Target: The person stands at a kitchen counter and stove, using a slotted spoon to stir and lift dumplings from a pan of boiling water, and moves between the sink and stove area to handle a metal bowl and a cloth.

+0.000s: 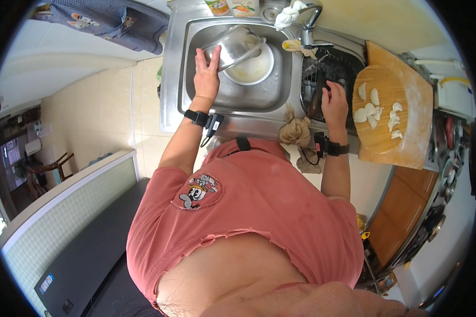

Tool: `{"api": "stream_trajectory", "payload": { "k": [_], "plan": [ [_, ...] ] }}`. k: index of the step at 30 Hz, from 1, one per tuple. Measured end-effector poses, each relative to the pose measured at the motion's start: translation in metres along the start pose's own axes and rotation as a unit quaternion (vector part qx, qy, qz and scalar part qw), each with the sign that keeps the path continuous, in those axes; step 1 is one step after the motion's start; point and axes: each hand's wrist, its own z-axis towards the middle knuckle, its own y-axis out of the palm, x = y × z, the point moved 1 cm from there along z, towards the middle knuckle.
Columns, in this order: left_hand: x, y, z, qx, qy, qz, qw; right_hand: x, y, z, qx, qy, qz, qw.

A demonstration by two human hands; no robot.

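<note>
My left hand (207, 75) is at the near left edge of a shiny, see-through or metal bowl (232, 45), its fingers spread over the outer wall; the thumb is hidden. This bowl is tilted, its rim above a white bowl (252, 70) with a little pale, cloudy residue. Both bowls are in the large steel sink basin (277, 93). Over the near right edge of the smaller, dark basin (351, 59) is my right hand (335, 101), fingers loosely bent and nothing visible in them. A wire rack (309, 85) is in that basin.
A faucet (307, 33) with white cloth on its spout stands behind the basins. Brown cloths (295, 130) hang over the front edge. At right, several dumplings (374, 96) lie on a round wooden board (384, 134), atop a larger floury board (420, 103).
</note>
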Motion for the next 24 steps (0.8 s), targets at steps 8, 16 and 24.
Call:
{"api": "stream_trajectory", "payload": {
  "k": [8, 16, 24],
  "plan": [
    [-0.072, 0.011, -0.012, -0.050, -0.400, -0.542, 0.738, -0.020, -0.012, -0.035, -0.044, -0.013, 0.006, 0.999],
    [-0.108, -0.019, -0.036, -0.132, -0.472, -0.680, 0.545, -0.065, 0.018, -0.131, -0.147, -0.006, -0.092, 0.985],
    [-0.155, -0.080, -0.086, -0.184, -0.450, -0.808, 0.332, -0.086, 0.077, -0.147, -0.110, 0.154, 0.031, 0.981]
  ]
}}
